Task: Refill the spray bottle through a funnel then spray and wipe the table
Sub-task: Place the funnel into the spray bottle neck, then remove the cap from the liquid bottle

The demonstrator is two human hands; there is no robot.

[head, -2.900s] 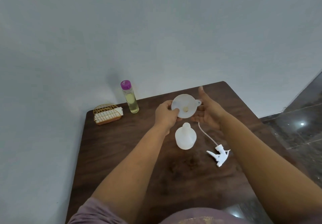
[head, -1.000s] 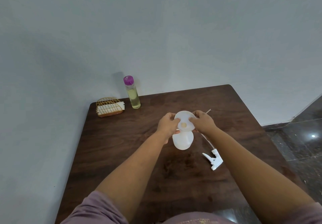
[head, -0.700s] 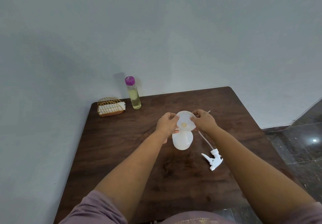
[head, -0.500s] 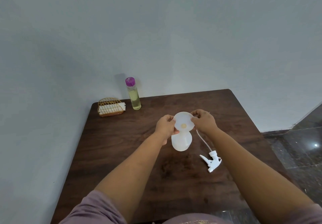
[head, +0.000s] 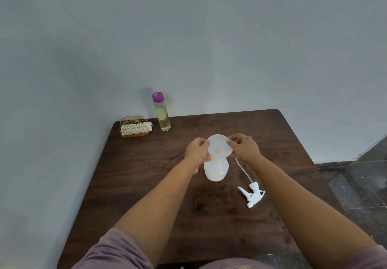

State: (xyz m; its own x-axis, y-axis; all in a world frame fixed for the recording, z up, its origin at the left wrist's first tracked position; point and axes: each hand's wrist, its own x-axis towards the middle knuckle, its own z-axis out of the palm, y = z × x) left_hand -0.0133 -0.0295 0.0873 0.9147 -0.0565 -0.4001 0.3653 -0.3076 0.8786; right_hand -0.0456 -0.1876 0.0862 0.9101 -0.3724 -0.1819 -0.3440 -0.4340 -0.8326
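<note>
Since three seconds back, when my left hand [head: 195,150] alone held the funnel [head: 219,148] up and my right hand [head: 243,148] was spread open beside it, I have brought the funnel down over the spray bottle [head: 215,169] and closed my right hand on it too. Now both hands pinch the funnel's rim, left fingers curled on its left edge, right fingers and thumb curled on its right edge. The funnel sits directly above the bottle's neck, its wide mouth facing up at me; my fingers hide the joint, so I cannot tell how deep the spout sits. The bottle stands upright on the table [head: 146,185], just below my grip. The detached trigger head [head: 252,194] lies nearer me and to the right of my right wrist, its thin tube [head: 243,169] running up under my right hand. Beyond my left hand, well apart near the wall, stands a clear refill bottle [head: 163,114] with a purple cap and yellowish liquid, and left of it a wire napkin holder [head: 134,126].
</note>
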